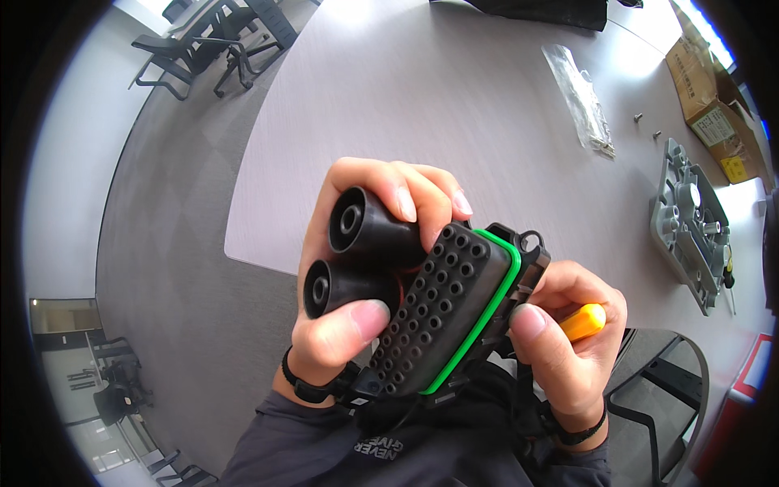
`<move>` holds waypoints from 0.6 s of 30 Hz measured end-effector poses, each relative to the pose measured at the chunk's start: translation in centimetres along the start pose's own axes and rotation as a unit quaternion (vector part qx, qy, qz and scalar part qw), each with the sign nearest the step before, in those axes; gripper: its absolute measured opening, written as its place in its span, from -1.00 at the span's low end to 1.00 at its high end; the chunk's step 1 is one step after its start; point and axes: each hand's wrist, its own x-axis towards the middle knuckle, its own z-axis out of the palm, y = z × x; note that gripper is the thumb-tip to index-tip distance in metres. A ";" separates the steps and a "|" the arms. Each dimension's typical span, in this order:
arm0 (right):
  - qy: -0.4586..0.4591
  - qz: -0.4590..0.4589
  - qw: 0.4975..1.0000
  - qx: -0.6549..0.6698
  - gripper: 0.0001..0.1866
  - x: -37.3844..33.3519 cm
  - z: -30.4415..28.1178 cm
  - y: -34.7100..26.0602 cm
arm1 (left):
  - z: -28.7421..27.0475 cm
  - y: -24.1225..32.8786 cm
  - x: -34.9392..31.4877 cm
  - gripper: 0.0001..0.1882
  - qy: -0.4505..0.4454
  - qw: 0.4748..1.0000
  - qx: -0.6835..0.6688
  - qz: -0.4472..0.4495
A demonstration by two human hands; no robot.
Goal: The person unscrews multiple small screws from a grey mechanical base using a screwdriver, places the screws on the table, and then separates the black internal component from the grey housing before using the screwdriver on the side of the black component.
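Observation:
Above my lap, my left hand (369,243) is closed round two black cylinders (367,226) with ringed ends, at the left side of a black plastic block (442,304). Rows of small round tubes cover the block's face, and a bright green strip (479,312) runs along its right edge. The cylinders and block seem to form one piece, but their join is hidden by my fingers. At the block's right side, my right hand (572,333) is closed on a tool with an orange handle (583,322); its other end is hidden. The fingertips are close against the block's dark edge.
A grey moulded housing (690,223) lies on the table at the right, with a thin dark-handled tool (729,276) beside it. Farther back are two screws (639,118), a clear plastic bag (578,97) of small parts and an opened cardboard box (714,105). Office chairs (203,53) stand beyond.

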 end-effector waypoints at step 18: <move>0.033 -0.054 0.994 -0.094 -0.73 -0.3 -0.9 -1.0 | 0.7 -0.5 0.1 -0.42 0.034 0.994 0.090 0.051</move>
